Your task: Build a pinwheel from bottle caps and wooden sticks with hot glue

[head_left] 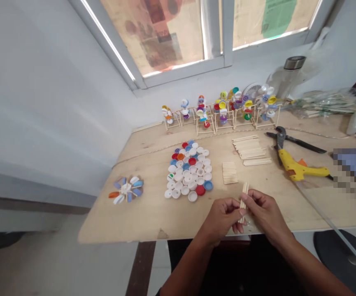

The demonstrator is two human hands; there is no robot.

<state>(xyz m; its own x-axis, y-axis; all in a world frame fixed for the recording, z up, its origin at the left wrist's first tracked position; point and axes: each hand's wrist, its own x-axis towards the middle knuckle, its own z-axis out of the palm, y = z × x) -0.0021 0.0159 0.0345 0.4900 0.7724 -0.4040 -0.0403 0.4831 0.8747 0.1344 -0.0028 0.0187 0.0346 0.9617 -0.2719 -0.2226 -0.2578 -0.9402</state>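
Near the table's front edge, my left hand point(227, 216) and my right hand point(262, 209) both pinch a small bundle of wooden sticks point(245, 193), held close to upright. Just beyond my hands lies a stack of short wooden sticks point(229, 172). Behind that is a pile of longer wooden sticks point(249, 149). Left of my hands, white, blue and red bottle caps point(188, 176) sit in a loose block, open side up. Farther left rests a wheel of bottle caps and sticks point(126, 189).
Along the wall stand several stick frames with colored cap wheels point(223, 117). On the right lie a yellow glue gun point(301, 167), black-handled pliers point(298, 142) and a bag of sticks point(326, 102). A bottle point(289, 78) and a small fan point(254, 90) stand at the back.
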